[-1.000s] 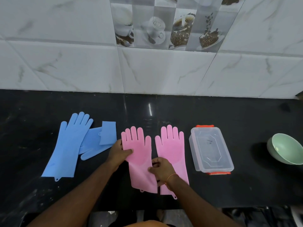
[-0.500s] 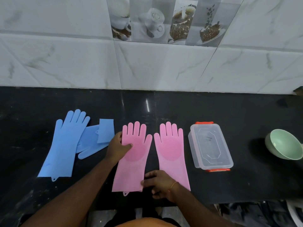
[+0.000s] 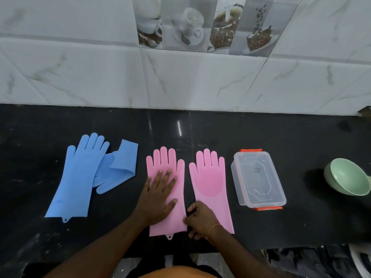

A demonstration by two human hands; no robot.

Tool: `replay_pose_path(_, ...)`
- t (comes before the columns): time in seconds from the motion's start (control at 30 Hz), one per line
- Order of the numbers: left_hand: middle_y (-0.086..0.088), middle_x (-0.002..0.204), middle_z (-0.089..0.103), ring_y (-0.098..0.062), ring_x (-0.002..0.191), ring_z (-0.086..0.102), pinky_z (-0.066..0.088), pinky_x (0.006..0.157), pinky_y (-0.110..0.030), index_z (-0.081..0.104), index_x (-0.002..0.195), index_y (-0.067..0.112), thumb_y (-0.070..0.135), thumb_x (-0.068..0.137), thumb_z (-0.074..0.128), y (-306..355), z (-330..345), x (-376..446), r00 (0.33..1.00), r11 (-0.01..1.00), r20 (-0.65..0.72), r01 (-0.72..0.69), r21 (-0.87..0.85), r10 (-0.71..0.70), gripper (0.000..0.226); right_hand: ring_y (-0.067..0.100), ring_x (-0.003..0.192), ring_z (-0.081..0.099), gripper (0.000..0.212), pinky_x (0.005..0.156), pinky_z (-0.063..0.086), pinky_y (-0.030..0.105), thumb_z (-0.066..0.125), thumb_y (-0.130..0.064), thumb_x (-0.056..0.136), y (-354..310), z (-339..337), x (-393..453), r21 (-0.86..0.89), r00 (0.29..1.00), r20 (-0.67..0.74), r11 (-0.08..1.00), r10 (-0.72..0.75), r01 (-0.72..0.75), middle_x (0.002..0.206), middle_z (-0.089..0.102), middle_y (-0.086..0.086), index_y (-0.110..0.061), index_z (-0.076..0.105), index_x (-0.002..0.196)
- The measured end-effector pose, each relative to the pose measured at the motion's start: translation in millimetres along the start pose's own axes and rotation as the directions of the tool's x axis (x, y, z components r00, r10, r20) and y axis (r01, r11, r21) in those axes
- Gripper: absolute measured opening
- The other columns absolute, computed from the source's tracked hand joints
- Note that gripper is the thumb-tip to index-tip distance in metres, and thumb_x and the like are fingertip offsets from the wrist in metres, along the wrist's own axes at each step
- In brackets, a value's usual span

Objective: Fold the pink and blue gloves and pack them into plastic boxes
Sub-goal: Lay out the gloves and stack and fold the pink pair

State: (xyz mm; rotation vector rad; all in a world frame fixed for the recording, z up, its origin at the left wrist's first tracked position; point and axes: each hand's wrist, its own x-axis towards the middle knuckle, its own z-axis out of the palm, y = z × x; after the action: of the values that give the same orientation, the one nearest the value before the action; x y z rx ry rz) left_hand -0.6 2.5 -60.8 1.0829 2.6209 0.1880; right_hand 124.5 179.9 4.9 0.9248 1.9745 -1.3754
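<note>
Pink glove being flattened on the worktop before folding.
The left hand is pressed open and flat on it, holding nothing; the right hand is curled at the cuff edge, grip unclear. Creases should be smoothed out first.

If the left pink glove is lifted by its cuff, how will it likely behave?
Probably floppy: the nearby blue glove lies folded over itself. The left pink glove lies thin and flat under the left hand, so likely light, draping rather than holding shape.

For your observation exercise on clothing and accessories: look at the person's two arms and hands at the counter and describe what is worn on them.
Both forearms are bare, with no sleeves visible. The left hand has no glove, ring or band that can be seen. The right hand is also ungloved, and its wrist carries a thin gold-coloured bangle. No watch shows on either arm.
</note>
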Motion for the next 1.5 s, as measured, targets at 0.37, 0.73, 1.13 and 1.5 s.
replay_pose_path(0.37, 0.006, 0.178, -0.016, -0.023, 0.164, -0.016, 0.000, 0.131, -0.058, -0.006, 0.169, 0.037, 0.072, 0.103, 0.022, -10, 6, -4, 0.997, 0.997, -0.020, -0.069, 0.018, 0.069, 0.080, 0.020, 0.058, 0.072, 0.025, 0.058, 0.059, 0.033, 0.076, -0.020, 0.092, 3, 3, 1, -0.063, 1.000, 0.016, 0.998, -0.019, 0.020, 0.089, 0.077, 0.009, -0.022, 0.055, 0.106)
replay_pose_path(0.73, 0.007, 0.178, -0.014, -0.022, 0.164, -0.015, -0.003, 0.130, -0.056, -0.004, 0.169, 0.038, 0.072, 0.103, 0.021, -14, 6, -4, 0.996, 0.995, -0.018, -0.091, 0.032, 0.091, 0.078, 0.020, 0.062, 0.075, 0.025, 0.069, 0.065, 0.041, 0.077, -0.021, 0.092, 2, 5, 3, -0.106, 0.999, 0.046, 0.994, -0.005, 0.010, 0.091, 0.076, 0.009, -0.022, 0.055, 0.105)
replay_pose_path(1.13, 0.009, 0.177, -0.016, -0.021, 0.163, -0.017, -0.002, 0.131, -0.057, -0.004, 0.169, 0.039, 0.072, 0.103, 0.023, -16, 2, -5, 0.995, 0.995, 0.010, -0.095, 0.018, 0.095, 0.078, 0.020, 0.061, 0.075, 0.026, 0.069, 0.065, 0.040, 0.078, -0.019, 0.092, -2, 6, 1, -0.107, 0.997, 0.083, 0.994, -0.005, 0.014, 0.092, 0.076, 0.011, -0.021, 0.055, 0.103)
replay_pose_path(1.5, 0.014, 0.176, -0.020, -0.016, 0.161, -0.023, -0.012, 0.129, -0.050, -0.003, 0.169, 0.041, 0.071, 0.103, 0.023, -11, -6, -5, 0.997, 0.995, 0.018, -0.071, -0.065, 0.072, 0.076, 0.007, 0.072, 0.063, 0.025, 0.067, 0.049, 0.019, 0.068, -0.052, 0.094, 3, 1, -13, -0.392, 0.950, -0.081, 0.886, -0.301, 0.248, 0.081, 0.068, -0.007, -0.031, 0.054, 0.088)
